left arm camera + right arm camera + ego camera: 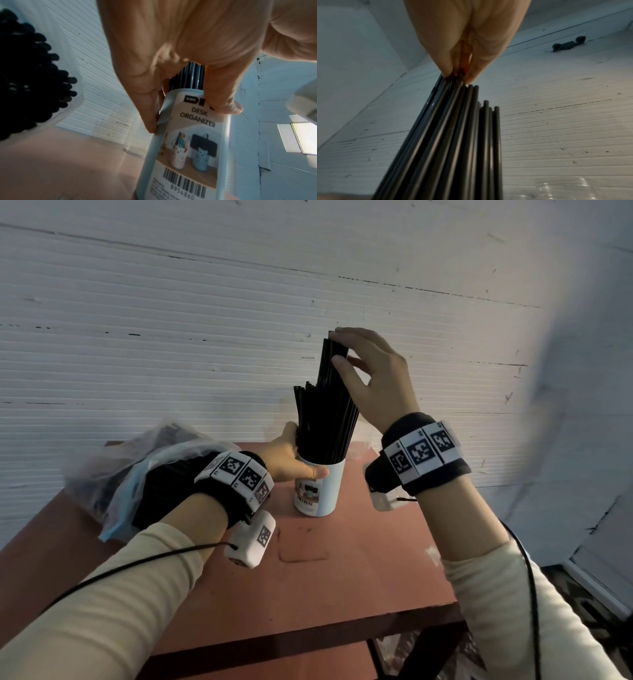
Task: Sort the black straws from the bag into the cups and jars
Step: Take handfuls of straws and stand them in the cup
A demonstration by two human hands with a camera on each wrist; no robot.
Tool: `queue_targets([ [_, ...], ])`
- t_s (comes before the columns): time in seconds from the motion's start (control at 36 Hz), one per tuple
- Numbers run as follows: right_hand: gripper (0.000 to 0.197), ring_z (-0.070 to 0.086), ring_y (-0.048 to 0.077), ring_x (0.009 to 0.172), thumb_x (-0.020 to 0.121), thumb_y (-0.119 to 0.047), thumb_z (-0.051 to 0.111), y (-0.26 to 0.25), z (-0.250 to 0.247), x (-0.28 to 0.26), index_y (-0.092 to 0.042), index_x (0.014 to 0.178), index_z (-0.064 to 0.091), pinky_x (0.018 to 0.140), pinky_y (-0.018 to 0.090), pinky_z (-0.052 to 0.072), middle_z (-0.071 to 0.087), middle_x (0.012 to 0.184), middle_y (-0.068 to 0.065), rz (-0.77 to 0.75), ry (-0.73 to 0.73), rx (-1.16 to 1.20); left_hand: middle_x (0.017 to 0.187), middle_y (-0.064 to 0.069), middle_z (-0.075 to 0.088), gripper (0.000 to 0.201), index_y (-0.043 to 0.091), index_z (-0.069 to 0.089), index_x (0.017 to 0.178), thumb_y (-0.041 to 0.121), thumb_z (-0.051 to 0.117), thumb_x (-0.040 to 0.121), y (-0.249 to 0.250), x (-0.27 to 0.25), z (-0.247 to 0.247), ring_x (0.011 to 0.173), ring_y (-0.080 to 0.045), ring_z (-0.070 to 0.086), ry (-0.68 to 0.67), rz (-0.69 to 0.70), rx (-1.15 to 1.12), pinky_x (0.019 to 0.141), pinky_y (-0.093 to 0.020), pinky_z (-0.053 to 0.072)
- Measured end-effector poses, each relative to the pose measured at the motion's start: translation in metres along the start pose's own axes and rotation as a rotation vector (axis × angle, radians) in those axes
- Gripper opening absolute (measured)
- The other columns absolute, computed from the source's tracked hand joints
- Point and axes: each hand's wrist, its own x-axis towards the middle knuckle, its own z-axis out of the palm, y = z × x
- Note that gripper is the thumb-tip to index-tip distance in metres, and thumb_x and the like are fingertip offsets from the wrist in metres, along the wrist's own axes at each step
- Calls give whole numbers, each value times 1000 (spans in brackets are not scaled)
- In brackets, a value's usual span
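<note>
A white cup (325, 487) labelled "desk organizer" (188, 135) stands on the red-brown table (359, 559), packed with black straws (325, 419). My left hand (301, 453) grips the cup near its rim, thumb in front and fingers round the far side (193, 119). Above it, my right hand (339, 347) pinches the top ends of a taller bunch of straws (453, 135) between thumb and fingertips (458, 75). Their lower ends are inside the cup. A clear plastic bag (137, 474) with more black straws (34, 81) lies to the left.
A clear empty jar (133, 142) stands just behind the cup, by the white ribbed wall (205, 337). The table's right edge (442, 559) runs under my right forearm, with floor clutter beyond.
</note>
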Motion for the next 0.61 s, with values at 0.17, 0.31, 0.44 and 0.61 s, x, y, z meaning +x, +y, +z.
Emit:
queue_targets([
  [0.17, 27, 60, 9, 102, 90, -8, 58, 1, 0, -3, -2, 115, 66, 87, 17, 52, 63, 114, 7, -18, 13, -13, 135, -2, 49, 85, 16, 25, 139, 31, 80, 76, 0, 1, 0, 126, -20, 48, -3, 3, -9, 106, -41, 43],
  [0.31, 25, 63, 15, 100, 89, -8, 60, 4, 0, -11, -2, 112, 67, 87, 23, 53, 64, 112, 8, -14, -11, -56, 135, -4, 50, 89, 16, 25, 140, 33, 83, 73, 0, 1, 1, 126, -23, 50, 2, -4, -10, 106, -45, 43],
  [0.44, 25, 63, 17, 103, 87, -10, 62, 3, 4, -16, -2, 110, 68, 92, 23, 49, 66, 112, 8, -12, -13, -115, 136, -5, 50, 88, 15, 25, 140, 32, 81, 75, 1, 1, 1, 127, -22, 49, 12, -8, -2, 107, -44, 42],
  [0.61, 25, 62, 16, 106, 88, -11, 61, 3, 10, -23, -3, 111, 68, 94, 13, 44, 65, 116, 6, 3, 5, -139, 134, -4, 50, 86, 14, 25, 139, 33, 80, 76, 2, -1, 0, 126, -22, 49, 9, -4, 5, 106, -43, 42],
])
